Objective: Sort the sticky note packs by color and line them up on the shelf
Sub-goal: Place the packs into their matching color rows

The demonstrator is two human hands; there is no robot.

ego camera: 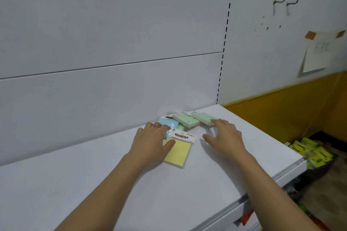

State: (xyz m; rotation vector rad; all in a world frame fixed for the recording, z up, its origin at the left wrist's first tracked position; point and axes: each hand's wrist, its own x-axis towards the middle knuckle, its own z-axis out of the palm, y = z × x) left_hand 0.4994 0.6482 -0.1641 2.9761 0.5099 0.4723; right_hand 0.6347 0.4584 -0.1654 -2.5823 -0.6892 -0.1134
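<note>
- Both hands are out over the white shelf (93,184), palms down, close to a little cluster of sticky note packs near the back panel (112,24)
- The left hand (152,141) lies flat with its fingers loose and slightly spread; its thumb rests on the top left corner of the yellow pack (179,153); its fingertips reach onto the blue pack (169,124); it is not pinching anything that I can see
- The yellow pack lies flat, nearest the front of the cluster, its white header card reading "STICKY NOTE" pointing toward the back; the palm covers part of its left edge
- The blue pack sits just behind the yellow one, partly hidden under the left fingers
- The right hand (225,137) is spread wide, thumb stretched out toward the yellow pack but apart from it; its fingertips touch the near edge of the right green pack (203,118); no grip there, just contact
- A second green pack (185,121) lies tilted between the blue pack and the right green pack, overlapping the blue one's side
- A slotted upright (226,30) runs up the panel's right edge; farther right, a paper sheet (317,56) is taped to the wall
- Below the shelf's right end sit yellow-green packages (315,154); too blurred to tell what they are
</note>
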